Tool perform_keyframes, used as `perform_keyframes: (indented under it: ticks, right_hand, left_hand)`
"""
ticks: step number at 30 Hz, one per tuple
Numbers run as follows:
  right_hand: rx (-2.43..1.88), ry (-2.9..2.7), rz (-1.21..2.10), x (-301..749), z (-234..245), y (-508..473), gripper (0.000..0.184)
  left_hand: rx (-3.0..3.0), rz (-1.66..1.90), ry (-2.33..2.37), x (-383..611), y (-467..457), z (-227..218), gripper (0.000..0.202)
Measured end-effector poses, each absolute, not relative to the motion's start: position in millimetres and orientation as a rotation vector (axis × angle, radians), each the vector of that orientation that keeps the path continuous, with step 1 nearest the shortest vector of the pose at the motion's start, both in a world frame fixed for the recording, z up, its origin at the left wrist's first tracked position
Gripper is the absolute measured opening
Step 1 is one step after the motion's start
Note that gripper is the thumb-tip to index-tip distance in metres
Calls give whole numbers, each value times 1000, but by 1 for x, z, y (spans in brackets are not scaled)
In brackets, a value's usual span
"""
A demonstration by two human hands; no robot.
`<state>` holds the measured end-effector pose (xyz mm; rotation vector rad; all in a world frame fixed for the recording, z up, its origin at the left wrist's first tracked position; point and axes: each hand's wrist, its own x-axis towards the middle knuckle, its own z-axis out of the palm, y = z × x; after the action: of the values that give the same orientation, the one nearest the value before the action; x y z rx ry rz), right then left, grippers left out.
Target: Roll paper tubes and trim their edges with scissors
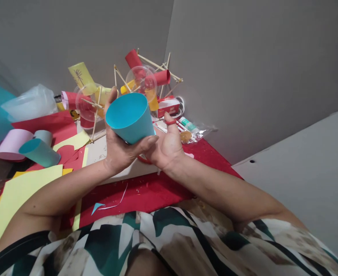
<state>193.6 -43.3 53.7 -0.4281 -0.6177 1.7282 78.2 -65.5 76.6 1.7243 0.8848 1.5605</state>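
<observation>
My left hand (123, 149) is wrapped round a blue paper tube (134, 130), its wide opening tilted up towards me. Thumb and fingers press on opposite sides of it. My right hand (167, 147) is beside the tube's lower end, palm turned up, its fingertips partly hidden near my left thumb. Round the right thumb sits a red ring that looks like a handle of scissors (171, 122). Another red loop shows below the tube; the blades cannot be made out. Beneath both hands lies a pale board (120, 172).
Behind stand stick frames with clear plastic discs (141, 82) and red and yellow paper tubes. At left are a pink tube (15, 143), a teal tube (39, 152), yellow paper (28, 195) and a plastic bag (32, 101). Blue scraps (97, 207) lie on the red cloth (146, 195). Grey walls close in behind.
</observation>
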Motion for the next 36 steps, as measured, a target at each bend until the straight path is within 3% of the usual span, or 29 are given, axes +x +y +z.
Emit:
perform_keyframes:
  ticks: [5, 15, 18, 21, 24, 31, 36]
  right_hand:
    - [-433, -586, 1901, 180, 59, -45, 58]
    - [-450, -665, 1824, 143, 52, -31, 45]
    - [-486, -514, 1810, 136, 56, -29, 36]
    - [-565, -432, 1790, 128, 60, -30, 33]
    - [-634, -440, 1748, 119, 59, -34, 36]
    - [-629, -603, 1813, 104, 41, -46, 50]
    - [-594, -633, 1805, 102, 32, -47, 49]
  left_hand:
    - [1875, 1705, 872, 70, -59, 78, 99]
    - [2050, 1422, 816, 19, -60, 61, 107]
    - [1853, 1505, 848, -1, -64, 51, 92]
    - [1423, 1585, 935, -14, -67, 46, 60]
    - [1016, 1433, 1018, -20, -67, 45, 39]
    - [830, 1018, 1017, -24, -63, 27, 46]
    - [722, 948, 984, -23, -57, 14, 46]
